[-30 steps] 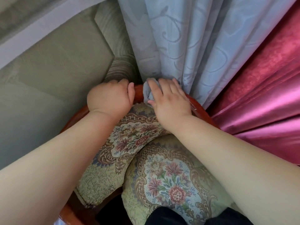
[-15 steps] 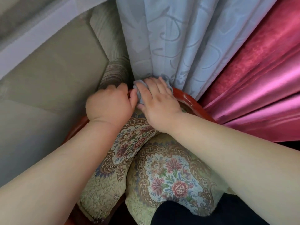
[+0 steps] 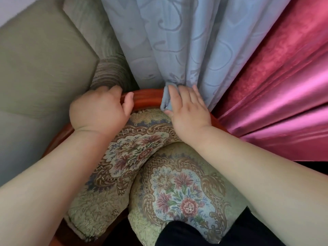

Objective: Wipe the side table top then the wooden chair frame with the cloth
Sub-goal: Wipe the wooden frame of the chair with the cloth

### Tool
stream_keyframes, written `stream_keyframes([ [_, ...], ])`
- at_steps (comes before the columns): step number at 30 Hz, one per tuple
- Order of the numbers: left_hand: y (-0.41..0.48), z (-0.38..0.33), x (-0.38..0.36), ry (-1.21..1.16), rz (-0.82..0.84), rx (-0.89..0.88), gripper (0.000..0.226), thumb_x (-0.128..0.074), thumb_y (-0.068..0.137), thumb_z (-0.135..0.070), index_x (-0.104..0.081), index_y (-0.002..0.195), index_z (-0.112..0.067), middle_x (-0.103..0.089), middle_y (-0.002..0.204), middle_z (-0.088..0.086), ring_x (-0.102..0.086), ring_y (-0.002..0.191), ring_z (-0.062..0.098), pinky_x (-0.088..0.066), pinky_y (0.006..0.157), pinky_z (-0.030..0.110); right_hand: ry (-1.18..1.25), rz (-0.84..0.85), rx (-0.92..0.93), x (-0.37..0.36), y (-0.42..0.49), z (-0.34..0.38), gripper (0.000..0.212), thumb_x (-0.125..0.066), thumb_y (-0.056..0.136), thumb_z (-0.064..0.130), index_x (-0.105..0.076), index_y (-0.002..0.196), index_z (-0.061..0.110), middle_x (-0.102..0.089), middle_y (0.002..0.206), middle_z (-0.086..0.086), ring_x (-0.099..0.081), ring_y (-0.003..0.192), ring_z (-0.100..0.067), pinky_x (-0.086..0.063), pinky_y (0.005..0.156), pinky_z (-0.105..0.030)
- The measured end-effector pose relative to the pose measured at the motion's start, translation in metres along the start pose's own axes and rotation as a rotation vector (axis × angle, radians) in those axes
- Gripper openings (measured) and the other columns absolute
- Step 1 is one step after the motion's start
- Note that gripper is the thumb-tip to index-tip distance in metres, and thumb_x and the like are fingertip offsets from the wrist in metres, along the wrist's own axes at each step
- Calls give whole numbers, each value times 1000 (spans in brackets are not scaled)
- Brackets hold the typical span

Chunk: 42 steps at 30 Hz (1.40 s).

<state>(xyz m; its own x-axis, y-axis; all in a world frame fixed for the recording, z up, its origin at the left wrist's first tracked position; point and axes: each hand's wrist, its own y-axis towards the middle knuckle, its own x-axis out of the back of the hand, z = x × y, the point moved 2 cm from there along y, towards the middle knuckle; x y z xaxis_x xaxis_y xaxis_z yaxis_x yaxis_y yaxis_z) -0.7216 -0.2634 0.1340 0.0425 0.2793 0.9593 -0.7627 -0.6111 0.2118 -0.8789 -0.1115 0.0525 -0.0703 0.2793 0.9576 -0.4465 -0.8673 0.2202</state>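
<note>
The chair's red-brown wooden frame (image 3: 147, 99) curves across the top of its floral backrest. My right hand (image 3: 187, 110) presses a folded blue-grey cloth (image 3: 166, 100) onto the top rail, fingers spread flat over it. My left hand (image 3: 99, 110) grips the same rail further left, thumb hooked over the wood. A stretch of bare rail shows between the two hands. The side table is not in view.
A pale blue patterned curtain (image 3: 186, 41) hangs right behind the rail, with a shiny pink curtain (image 3: 284, 86) to its right. A grey-green sofa (image 3: 40, 59) stands close on the left. The floral seat cushion (image 3: 177, 196) lies below my arms.
My right hand has slid the cloth to the right along the top rail, away from my left hand, baring wood between them. My left hand keeps its grip.
</note>
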Motion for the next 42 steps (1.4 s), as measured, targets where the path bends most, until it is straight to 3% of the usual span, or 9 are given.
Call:
stream_keyframes([
  [6,-2,-14,-4,69,-56,-149,43,-33,113,-38,-69,109,-15,-63,88,14,-56,69,39,-25,57,40,-77,76,-28,3,14,33,84,-51,98,51,-21,161,5,-39,152,-24,-33,145,-41,-6,128,-53],
  [11,1,-20,-1,52,-10,-99,41,-33,110,-39,-61,93,-14,-62,81,15,-52,63,37,-25,54,37,-102,-5,31,1,11,35,75,-53,98,34,-21,160,9,-43,149,-20,-38,141,-40,-8,129,-50],
  [14,13,-28,3,21,37,-80,45,-33,108,-46,-54,83,-16,-52,66,6,-39,52,27,-24,51,30,-109,12,-55,-8,-5,6,77,-54,97,28,-16,161,9,-44,147,-20,-40,140,-40,-8,129,-50],
  [19,55,-73,-3,5,228,-284,52,-26,108,-54,-53,76,-23,-45,64,-2,-45,58,26,-34,53,32,-189,224,-165,-11,-39,-30,77,-33,100,24,13,159,7,-28,157,-26,-24,150,-44,6,128,-51],
  [24,54,-77,-6,38,142,-298,46,-31,107,-50,-50,73,-24,-32,57,-6,-32,47,22,-26,51,29,-178,162,-204,-12,-14,0,91,-43,97,52,-2,160,0,-21,163,-30,-15,154,-46,3,128,-54],
  [28,52,-78,-7,50,91,-291,48,-38,106,-46,-57,72,-18,-31,54,-4,-25,42,20,-25,50,25,-194,80,-119,-21,-19,-9,84,-45,101,46,-4,160,5,-28,161,-28,-23,152,-45,-6,129,-52],
  [32,49,-78,-10,43,45,-317,49,-40,107,-44,-62,76,-12,-56,67,9,-34,47,25,-22,51,26,-196,123,-186,-30,-58,-49,83,-56,101,36,-7,160,3,-41,151,-31,-35,146,-48,-15,127,-54],
  [38,46,-76,-18,35,27,-433,54,-34,109,-47,-61,84,-8,-61,72,18,-53,49,35,-28,51,32,-80,199,-354,-23,-47,-36,104,-65,86,59,-19,160,2,-40,151,-31,-35,144,-46,-15,127,-54],
  [42,43,-75,-19,49,39,-506,58,-32,105,-56,-62,96,-7,-63,78,19,-58,54,37,-30,52,33,-51,131,-236,-15,-20,-18,90,-56,94,54,-17,163,10,-40,152,-24,-41,138,-41,-21,123,-49],
])
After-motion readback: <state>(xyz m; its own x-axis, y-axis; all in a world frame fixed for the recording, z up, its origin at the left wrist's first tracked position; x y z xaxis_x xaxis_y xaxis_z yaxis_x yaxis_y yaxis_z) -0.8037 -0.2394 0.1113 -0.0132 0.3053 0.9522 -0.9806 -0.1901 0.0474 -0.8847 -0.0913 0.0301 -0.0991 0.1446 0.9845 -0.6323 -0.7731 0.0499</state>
